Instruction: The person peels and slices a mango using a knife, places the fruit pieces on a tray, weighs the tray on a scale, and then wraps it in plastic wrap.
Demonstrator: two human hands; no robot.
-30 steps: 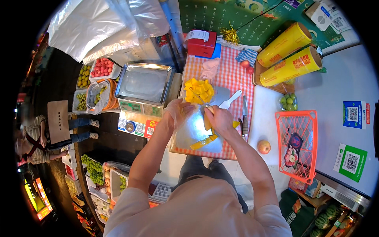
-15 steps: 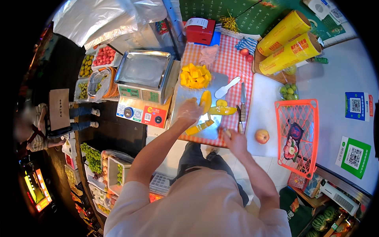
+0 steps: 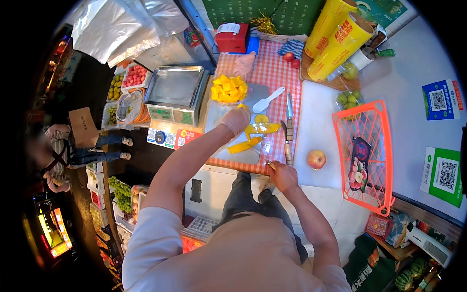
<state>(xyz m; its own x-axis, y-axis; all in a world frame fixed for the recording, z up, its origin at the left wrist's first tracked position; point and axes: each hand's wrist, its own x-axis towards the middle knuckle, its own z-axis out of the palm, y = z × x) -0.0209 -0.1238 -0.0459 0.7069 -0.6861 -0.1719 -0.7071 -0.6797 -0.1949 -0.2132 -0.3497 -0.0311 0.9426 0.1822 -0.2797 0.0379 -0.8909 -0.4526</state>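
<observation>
My left hand (image 3: 237, 120), in a clear plastic glove, is closed around a piece of yellow mango (image 3: 242, 106) above the grey cutting board (image 3: 250, 155), near a heap of mango cubes (image 3: 228, 89). Beside it lie mango skins (image 3: 263, 128) and a small cut end of mango (image 3: 261, 118). My right hand (image 3: 283, 176) is closed at the table's front edge; a small brownish tip pokes out of the fist, too little to name. A white spoon (image 3: 268, 100) rests on the board's right part. Two knives (image 3: 289, 117) (image 3: 287, 146) lie to its right.
A scale (image 3: 176, 92) with a metal pan stands at the left. To the right are an apple (image 3: 316, 159) on a white board (image 3: 311, 121), an orange basket (image 3: 365, 160), a tub of green fruit (image 3: 348, 100) and yellow film rolls (image 3: 340, 46).
My left hand has turned over and moved up toward the mango cubes with its mango piece. My right hand stays low by the front edge. The whole view has shifted a little.
</observation>
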